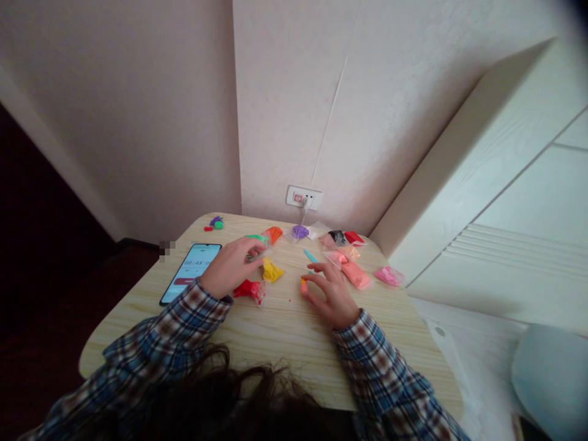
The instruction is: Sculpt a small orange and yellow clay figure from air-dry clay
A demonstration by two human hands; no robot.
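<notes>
Piece (304, 286), small, orange w/ a yellow top end, is approx. mid-frame, a bit below centre, at the tips of the R hand (331, 294); thumb & index of that grip look pinched on it, thumb at the lower end, index at the upper. Key relation: piece sits on the left side of the R hand, long axis running roughly up-down in frame, yellow end up; R hand is much nearer, L hand (236, 262) well apart to the left. L grip: thumb & fingers apart, palm down, yellow pack (272, 269) just right of the thumb, green pack (257, 240) just above the fingers, near red pack (249, 291) below; can't tell if it touches any clear film there. Blue tool (310, 256) lies just above the R index, slanting upper left to lower right, low end partly hidden by the fingers. Coral pack (356, 274) is right of the R hand, pink pack (389, 275) farther right. Phone (193, 269) is left of the L hand, timer on screen. Purple pack (300, 231) & orange pack (274, 234) along the tabletop's (298, 343) top edge.
</notes>
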